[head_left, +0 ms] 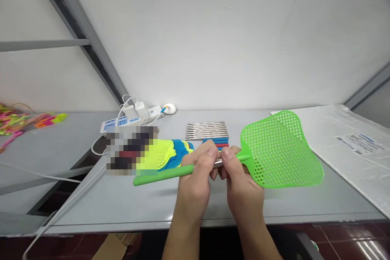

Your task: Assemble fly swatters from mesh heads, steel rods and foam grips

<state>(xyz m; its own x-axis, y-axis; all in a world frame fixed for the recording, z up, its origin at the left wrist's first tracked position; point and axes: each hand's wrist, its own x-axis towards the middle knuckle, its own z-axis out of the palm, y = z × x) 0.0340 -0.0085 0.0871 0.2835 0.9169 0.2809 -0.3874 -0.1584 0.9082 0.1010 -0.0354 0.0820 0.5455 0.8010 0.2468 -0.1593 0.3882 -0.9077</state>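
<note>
A green fly swatter (pixel 283 154) is held across the front of me above the table, its mesh head to the right and its green grip to the left. My left hand (pixel 196 170) is closed around the shaft where the grip meets the metal rod. Close beside it, my right hand (pixel 240 174) is closed on the rod near the neck of the mesh head. A short stretch of bare metal shows between both thumbs. Behind my hands lie yellow and blue swatter heads (pixel 179 152), partly hidden by a blurred patch and my left hand.
Metal rods (pixel 207 130) lie in a row at the back, with blue and red grips (pixel 216 141) in front. A power strip (pixel 120 122) with cables is at the back left. White plastic packaging (pixel 344 142) covers the right side. Colourful items (pixel 18 124) lie far left.
</note>
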